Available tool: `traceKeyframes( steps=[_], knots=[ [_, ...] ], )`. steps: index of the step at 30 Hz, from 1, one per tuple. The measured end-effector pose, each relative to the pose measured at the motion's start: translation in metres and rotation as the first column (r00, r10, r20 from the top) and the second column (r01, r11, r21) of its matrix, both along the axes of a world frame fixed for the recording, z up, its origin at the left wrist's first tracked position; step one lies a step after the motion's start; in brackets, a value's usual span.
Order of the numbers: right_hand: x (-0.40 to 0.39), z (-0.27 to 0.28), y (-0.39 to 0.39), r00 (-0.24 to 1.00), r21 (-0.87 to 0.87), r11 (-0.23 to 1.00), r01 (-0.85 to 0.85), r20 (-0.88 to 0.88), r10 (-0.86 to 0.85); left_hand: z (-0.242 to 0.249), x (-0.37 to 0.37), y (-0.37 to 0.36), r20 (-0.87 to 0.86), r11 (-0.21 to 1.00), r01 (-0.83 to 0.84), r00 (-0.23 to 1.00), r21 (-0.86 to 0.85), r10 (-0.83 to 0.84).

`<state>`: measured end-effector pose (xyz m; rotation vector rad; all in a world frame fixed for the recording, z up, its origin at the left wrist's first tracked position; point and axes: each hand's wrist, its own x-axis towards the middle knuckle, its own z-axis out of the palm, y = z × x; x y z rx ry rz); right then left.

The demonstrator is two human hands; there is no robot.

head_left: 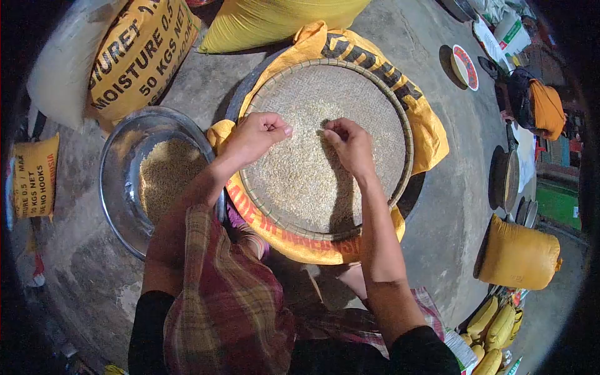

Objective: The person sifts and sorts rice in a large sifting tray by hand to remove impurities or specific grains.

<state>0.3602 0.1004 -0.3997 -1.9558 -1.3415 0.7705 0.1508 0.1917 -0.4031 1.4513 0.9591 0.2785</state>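
Note:
A round woven winnowing tray (381,87) lies in front of me, with pale grains (290,181) spread over its middle and near side. My left hand (257,136) hovers over the tray's left part, thumb and forefinger pinched together. Across from it, my right hand (350,145) is also pinched above the grains, its fingertips turned towards the left. Anything between the fingers of either hand is too small to make out. Under the tray is a yellow printed sack (430,139) draped over a dark round container. Left of the tray stands a metal basin (119,203) holding brownish grain (164,178).
Full yellow sacks (140,62) stand at the upper left, and another yellow sack (278,22) is at the top. A red-rimmed bowl (464,67), a pan (509,178) and a stuffed yellow bag (522,255) are on the concrete floor (453,200) to the right. Bananas (500,325) lie lower right.

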Motion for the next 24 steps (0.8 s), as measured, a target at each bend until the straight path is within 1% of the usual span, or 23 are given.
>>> traceKeyframes(
  steps=[1,2,3,4,5,6,7,9,10,11,12,13,14,15,16,18,19,20,21,22,23,24],
  knots=[
    [-0.001,-0.005,0.004,0.991,0.039,0.998,-0.057,0.126,0.052,0.003,-0.002,-0.001,0.031,1.000,-0.007,0.999,-0.026,0.008],
    [-0.002,-0.009,0.005,0.986,0.091,0.993,-0.070,0.159,0.054,0.005,-0.004,-0.002,0.061,0.999,-0.014,0.998,-0.052,0.018],
    [-0.002,-0.008,0.004,0.986,0.089,0.993,-0.071,0.154,0.057,0.008,-0.006,-0.004,0.057,0.998,-0.017,0.998,-0.054,0.020],
    [-0.001,-0.004,0.002,0.994,0.061,0.997,-0.037,0.102,0.031,0.010,-0.009,-0.005,0.155,0.975,-0.043,0.985,-0.217,0.078],
    [0.000,0.002,-0.001,0.999,0.031,1.000,-0.004,0.051,0.002,0.011,-0.011,-0.007,0.242,0.925,-0.049,0.959,-0.376,0.149],
    [0.000,0.008,-0.006,0.993,-0.031,0.995,0.090,-0.077,-0.092,0.012,-0.012,-0.010,0.239,0.926,-0.051,0.959,-0.375,0.150],
    [0.003,0.006,-0.012,0.993,-0.028,0.996,0.090,-0.079,-0.092,0.012,-0.013,-0.014,0.259,0.920,-0.046,0.953,-0.389,0.157],
    [0.014,-0.001,-0.025,0.932,0.001,0.992,0.129,-0.342,-0.121,0.010,-0.012,-0.020,0.281,0.915,-0.039,0.946,-0.401,0.164],
    [0.017,0.000,-0.031,0.942,0.001,0.993,0.120,-0.316,-0.113,0.007,-0.009,-0.023,0.193,0.979,-0.015,0.980,-0.203,0.055],
    [0.018,-0.001,-0.037,0.942,0.002,0.993,0.118,-0.316,-0.111,0.005,-0.007,-0.025,0.081,0.999,0.034,0.996,-0.002,-0.034],
    [0.019,-0.002,-0.041,0.961,-0.005,0.990,0.143,-0.237,-0.140,0.004,-0.003,-0.027,-0.026,0.993,0.055,0.998,0.105,-0.052],
    [0.020,-0.004,-0.045,0.973,-0.011,0.985,0.170,-0.155,-0.170,0.005,-0.001,-0.029,-0.023,0.993,0.054,0.998,0.103,-0.052],
    [0.018,-0.006,-0.047,0.974,-0.013,0.985,0.171,-0.151,-0.171,0.008,0.002,-0.029,-0.105,0.977,0.098,0.991,0.188,-0.079],
    [0.014,-0.008,-0.047,0.979,-0.007,0.984,0.177,-0.101,-0.177,0.009,0.004,-0.029,-0.188,0.951,0.147,0.977,0.271,-0.097],
    [0.012,-0.009,-0.048,0.982,0.000,0.983,0.183,-0.052,-0.183,0.008,0.005,-0.029,-0.185,0.951,0.148,0.978,0.272,-0.099],
    [0.012,-0.009,-0.048,0.984,0.023,0.984,0.174,-0.032,-0.174,0.002,0.005,-0.029,-0.089,0.980,0.066,0.995,0.189,-0.050],
    [0.011,-0.010,-0.049,0.986,0.042,0.986,0.164,-0.013,-0.164,0.001,0.001,-0.027,-0.091,0.981,0.066,0.995,0.184,-0.050],
    [0.012,-0.011,-0.050,0.978,0.043,0.979,0.200,-0.070,-0.197,-0.001,-0.004,-0.023,0.091,0.999,0.017,0.996,-0.041,-0.013],
    [0.012,-0.008,-0.052,0.978,0.039,0.979,0.198,-0.069,-0.195,0.001,-0.008,-0.021,0.257,0.963,0.005,0.964,-0.269,0.066],
    [0.012,-0.003,-0.055,0.942,0.032,0.973,0.230,-0.260,-0.214,0.011,-0.014,-0.019,0.242,0.957,0.025,0.969,-0.290,0.048],
    [0.011,0.000,-0.058,0.869,0.019,0.965,0.260,-0.442,-0.225,0.012,-0.018,-0.019,0.240,0.956,0.023,0.970,-0.292,0.050],
    [0.010,-0.003,-0.063,0.753,-0.032,0.959,0.280,-0.613,-0.241,0.011,-0.022,-0.019,0.254,0.951,0.038,0.966,-0.306,0.043]
  ],
)
